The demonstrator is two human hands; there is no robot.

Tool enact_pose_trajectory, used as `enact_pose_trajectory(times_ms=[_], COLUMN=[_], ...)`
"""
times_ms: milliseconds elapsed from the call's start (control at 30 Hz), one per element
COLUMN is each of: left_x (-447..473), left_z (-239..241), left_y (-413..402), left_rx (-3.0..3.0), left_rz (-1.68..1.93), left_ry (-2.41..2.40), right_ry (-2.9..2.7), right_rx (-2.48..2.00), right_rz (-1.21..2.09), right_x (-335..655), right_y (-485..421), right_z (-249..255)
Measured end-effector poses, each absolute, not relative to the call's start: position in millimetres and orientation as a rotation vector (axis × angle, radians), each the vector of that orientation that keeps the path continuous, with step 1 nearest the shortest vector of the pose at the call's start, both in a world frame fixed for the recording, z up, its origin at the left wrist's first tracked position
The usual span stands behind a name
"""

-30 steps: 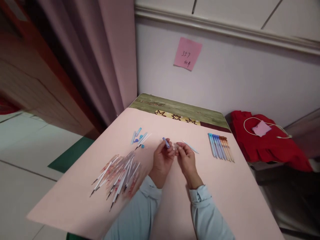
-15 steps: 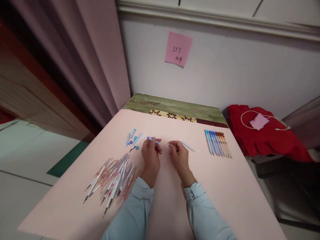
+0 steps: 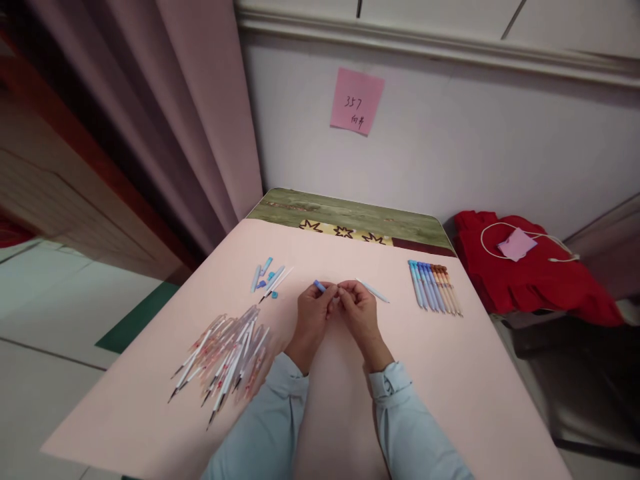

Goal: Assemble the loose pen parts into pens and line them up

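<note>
My left hand (image 3: pixel 313 317) is closed around a short blue pen barrel part (image 3: pixel 319 285), whose blue end pokes out past the fingers. Fingertips of my right hand (image 3: pixel 361 317) are pinched together and meet those of the left at the barrel's near end. Whatever small piece the right fingers hold is hidden. Just beyond the right hand lies a slim light-blue pen barrel (image 3: pixel 376 292). To the left are loose blue barrel parts and small caps (image 3: pixel 261 285), with white refills (image 3: pixel 275 285) beside them.
A heap of white refills and clear-pinkish pen parts (image 3: pixel 233 357) spreads at the left. Blue and brown-topped pens (image 3: pixel 435 287) lie in a row at the right. A red cloth (image 3: pixel 540 287) with a white cable stands past the table (image 3: pixel 430 400). The wall carries a pink note (image 3: pixel 357 100).
My left hand has moved right with the blue barrel part, which now tilts more steeply. The gap between the hands has closed, and their fingertips meet.
</note>
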State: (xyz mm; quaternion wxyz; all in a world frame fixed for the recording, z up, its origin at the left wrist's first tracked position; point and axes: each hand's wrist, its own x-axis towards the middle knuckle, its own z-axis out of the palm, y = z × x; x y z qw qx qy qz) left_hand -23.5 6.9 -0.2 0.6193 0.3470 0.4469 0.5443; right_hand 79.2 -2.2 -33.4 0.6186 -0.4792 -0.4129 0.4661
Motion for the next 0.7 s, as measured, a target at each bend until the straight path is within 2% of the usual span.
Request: enact_pose_trajectory(times_ms=[300, 600, 700], left_x=[-35.9, -38.5, -36.6], left_z=[1.7, -3.6, 0.1], left_y=[18.4, 20.7, 19.9], left_rx=[0.602, 0.588, 0.554], left_rz=[1.539, 1.509, 1.519], left_ry=[1.166, 1.204, 1.088], right_ry=[-0.736, -0.774, -0.764], right_rx=[-1.099, -1.121, -1.118], right_rz=[1.015, 0.996, 1.007], right_x=[81.6, 80.0, 79.8], right_y=[0.1, 1.8, 1.8], right_z=[-31.4, -35.2, -34.6])
